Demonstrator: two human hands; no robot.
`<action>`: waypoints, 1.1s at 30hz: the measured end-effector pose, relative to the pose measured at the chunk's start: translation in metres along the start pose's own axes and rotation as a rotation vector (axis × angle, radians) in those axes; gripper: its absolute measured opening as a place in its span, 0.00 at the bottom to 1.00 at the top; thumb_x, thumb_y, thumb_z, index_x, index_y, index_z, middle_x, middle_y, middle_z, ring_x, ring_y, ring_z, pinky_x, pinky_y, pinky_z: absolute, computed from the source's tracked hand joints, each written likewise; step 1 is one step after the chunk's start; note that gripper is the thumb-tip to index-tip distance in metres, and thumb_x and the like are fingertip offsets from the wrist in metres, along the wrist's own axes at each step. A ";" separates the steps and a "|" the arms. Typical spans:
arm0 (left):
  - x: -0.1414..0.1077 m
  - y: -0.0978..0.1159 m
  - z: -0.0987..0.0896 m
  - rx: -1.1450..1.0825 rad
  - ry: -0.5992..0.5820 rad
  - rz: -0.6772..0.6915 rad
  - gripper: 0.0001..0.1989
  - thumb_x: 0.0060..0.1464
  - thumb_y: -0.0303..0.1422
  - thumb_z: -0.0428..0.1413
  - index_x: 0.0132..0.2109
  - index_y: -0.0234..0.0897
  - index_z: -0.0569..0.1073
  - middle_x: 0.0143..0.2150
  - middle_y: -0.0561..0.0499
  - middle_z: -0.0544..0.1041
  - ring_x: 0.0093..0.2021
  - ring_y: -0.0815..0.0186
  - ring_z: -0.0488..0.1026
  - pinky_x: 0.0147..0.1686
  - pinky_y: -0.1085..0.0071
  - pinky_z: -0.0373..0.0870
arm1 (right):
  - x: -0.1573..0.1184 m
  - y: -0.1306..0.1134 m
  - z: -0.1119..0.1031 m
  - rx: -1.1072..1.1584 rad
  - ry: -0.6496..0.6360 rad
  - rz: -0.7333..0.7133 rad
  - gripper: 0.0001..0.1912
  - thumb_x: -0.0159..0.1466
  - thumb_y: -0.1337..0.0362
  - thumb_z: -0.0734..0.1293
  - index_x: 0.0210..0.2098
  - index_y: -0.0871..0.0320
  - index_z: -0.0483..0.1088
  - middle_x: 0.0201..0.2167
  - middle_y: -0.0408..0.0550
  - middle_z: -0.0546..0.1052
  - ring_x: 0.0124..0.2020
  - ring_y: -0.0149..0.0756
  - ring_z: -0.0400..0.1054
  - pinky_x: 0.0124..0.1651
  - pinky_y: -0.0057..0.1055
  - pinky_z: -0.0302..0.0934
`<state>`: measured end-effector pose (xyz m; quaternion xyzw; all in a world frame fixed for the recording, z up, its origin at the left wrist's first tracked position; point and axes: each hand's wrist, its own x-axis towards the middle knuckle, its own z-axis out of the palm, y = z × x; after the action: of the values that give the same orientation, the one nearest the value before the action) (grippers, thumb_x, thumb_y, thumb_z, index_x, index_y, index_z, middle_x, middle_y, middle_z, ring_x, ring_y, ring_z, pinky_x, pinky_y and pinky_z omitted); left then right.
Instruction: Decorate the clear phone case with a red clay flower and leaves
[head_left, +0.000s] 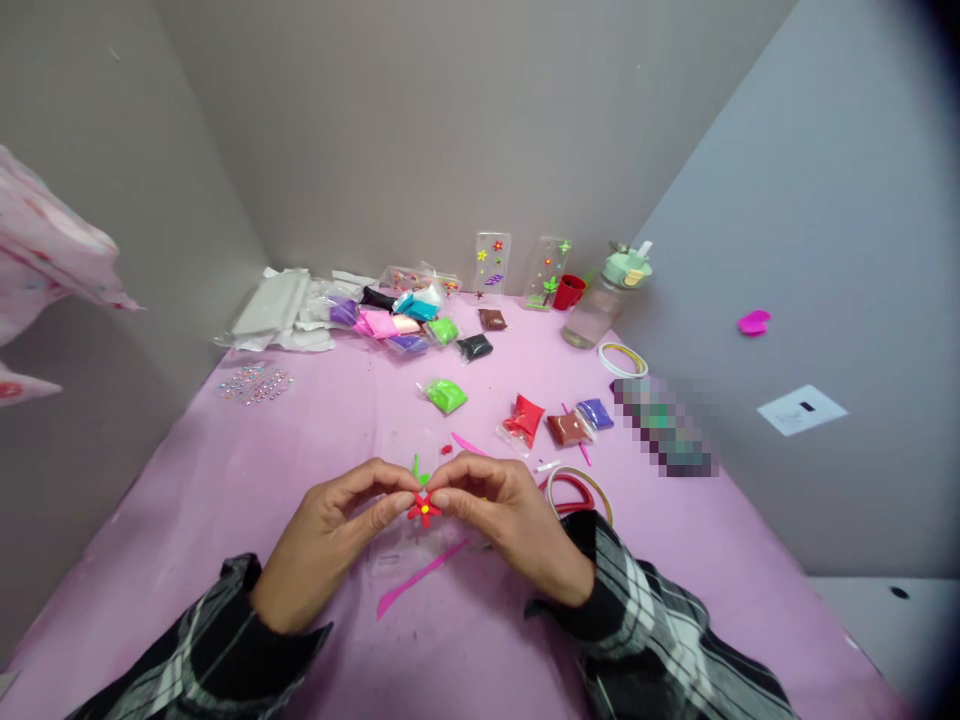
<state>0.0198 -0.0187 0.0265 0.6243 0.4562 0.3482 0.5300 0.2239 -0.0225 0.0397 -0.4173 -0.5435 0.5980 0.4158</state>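
Note:
A small red clay flower (425,511) with a yellow centre is pinched between my two hands. My left hand (337,525) grips its left petals with thumb and forefinger, and my right hand (510,515) grips the right side the same way. Just behind the flower shows a green clay stem with a leaf (423,478). Beneath my hands lies a clear phone case (386,560), partly hidden by them. A pink modelling tool (420,580) rests across the near part of the case, and another pink tool (466,442) lies beyond my fingers. A red clay bit (447,450) sits near it.
Ahead lie packets of green clay (447,396), red clay (525,420) and brown clay (570,429). Tape rolls (581,492) sit beside my right wrist. Farther back are a water bottle (600,305), decorated clear cases (493,264) and a pile of clay packets (379,323). Rhinestones (256,384) lie left.

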 end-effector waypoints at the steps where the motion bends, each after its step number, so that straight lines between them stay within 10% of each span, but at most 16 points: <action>1: 0.000 0.000 0.000 -0.013 -0.002 -0.001 0.06 0.60 0.38 0.58 0.40 0.44 0.79 0.38 0.54 0.81 0.41 0.64 0.76 0.45 0.72 0.70 | 0.000 0.000 0.000 0.016 -0.002 0.000 0.03 0.62 0.65 0.72 0.34 0.59 0.78 0.30 0.43 0.78 0.32 0.30 0.69 0.38 0.27 0.61; 33: 0.001 0.003 0.000 0.029 -0.038 -0.012 0.09 0.62 0.40 0.57 0.38 0.43 0.77 0.36 0.54 0.79 0.39 0.64 0.74 0.43 0.73 0.69 | 0.000 0.005 0.002 0.056 -0.083 0.039 0.08 0.61 0.61 0.74 0.34 0.60 0.78 0.30 0.43 0.77 0.32 0.30 0.68 0.38 0.28 0.60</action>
<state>0.0208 -0.0174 0.0295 0.6357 0.4550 0.3265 0.5314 0.2217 -0.0234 0.0351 -0.3910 -0.5352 0.6375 0.3927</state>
